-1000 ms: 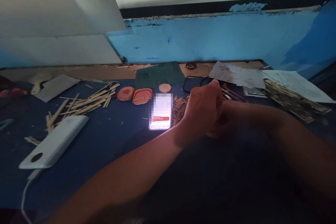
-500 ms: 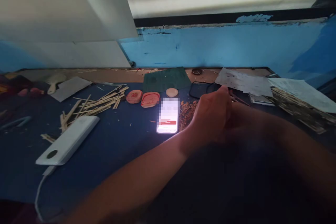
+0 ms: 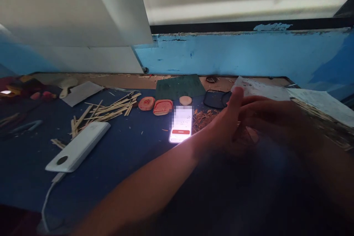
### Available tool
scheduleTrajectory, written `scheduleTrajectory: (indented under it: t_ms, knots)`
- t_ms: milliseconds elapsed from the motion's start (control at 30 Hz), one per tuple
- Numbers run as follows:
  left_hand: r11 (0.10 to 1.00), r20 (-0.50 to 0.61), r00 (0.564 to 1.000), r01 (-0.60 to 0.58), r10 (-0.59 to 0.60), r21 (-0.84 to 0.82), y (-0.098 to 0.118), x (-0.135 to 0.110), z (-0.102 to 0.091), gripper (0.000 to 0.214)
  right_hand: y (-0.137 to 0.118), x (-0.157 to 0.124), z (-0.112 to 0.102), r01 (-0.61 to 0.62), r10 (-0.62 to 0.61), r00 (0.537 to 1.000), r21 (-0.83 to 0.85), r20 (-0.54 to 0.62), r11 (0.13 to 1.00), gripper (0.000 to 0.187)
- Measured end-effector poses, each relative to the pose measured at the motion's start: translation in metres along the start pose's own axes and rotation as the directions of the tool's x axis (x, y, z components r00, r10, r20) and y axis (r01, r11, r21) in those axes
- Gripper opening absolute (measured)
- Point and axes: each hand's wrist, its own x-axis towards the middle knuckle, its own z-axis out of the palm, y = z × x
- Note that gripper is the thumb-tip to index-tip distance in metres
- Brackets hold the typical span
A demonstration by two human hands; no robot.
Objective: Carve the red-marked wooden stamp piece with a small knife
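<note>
The tabletop is lying under both hands. The left hand and right hand are meeting, blurred; whether their fingers are gripping anything, I cannot tell. The phone is glowing just left of the fingers, shavings lying between.

Matt blue cloth tabletop, pale wooden sticks, glossy white plastic power bank.
</note>
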Motion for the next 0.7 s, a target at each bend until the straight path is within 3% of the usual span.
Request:
scheduleTrajectory:
  t_ms: [100,200,333,433,533,700]
  knots:
    - [0.997,-0.042,0.998,0.039,-0.036,0.069,-0.007,0.01,-0.01,0.068,0.002,0.002,0.002,-0.101,0.116,0.988,0.145,-0.105,0.984,0.007]
    - [0.988,-0.088,0.996,0.022,-0.008,0.155,-0.012,0.019,-0.015,0.07,0.003,0.009,0.003,-0.192,0.28,0.937,0.365,-0.207,0.911,0.007]
    - [0.915,-0.14,0.989,0.101,-0.049,0.392,-0.014,0.02,-0.015,0.056,-0.001,0.017,0.0,-0.116,0.316,0.892,0.51,-0.324,0.852,0.018]
    - [0.827,-0.073,0.99,0.143,-0.124,0.543,-0.017,0.013,-0.016,0.044,-0.008,0.018,-0.003,-0.155,0.367,0.901,0.622,-0.229,0.768,0.016]
    - [0.807,0.055,0.984,0.108,-0.171,0.581,-0.019,0.007,-0.018,0.04,-0.016,0.013,-0.001,-0.238,0.371,0.927,0.672,-0.058,0.701,0.025]
    - [0.788,0.037,0.982,0.124,-0.183,0.603,-0.016,0.006,-0.021,0.03,-0.019,0.005,0.01,-0.287,0.261,0.954,0.692,0.147,0.662,0.05]
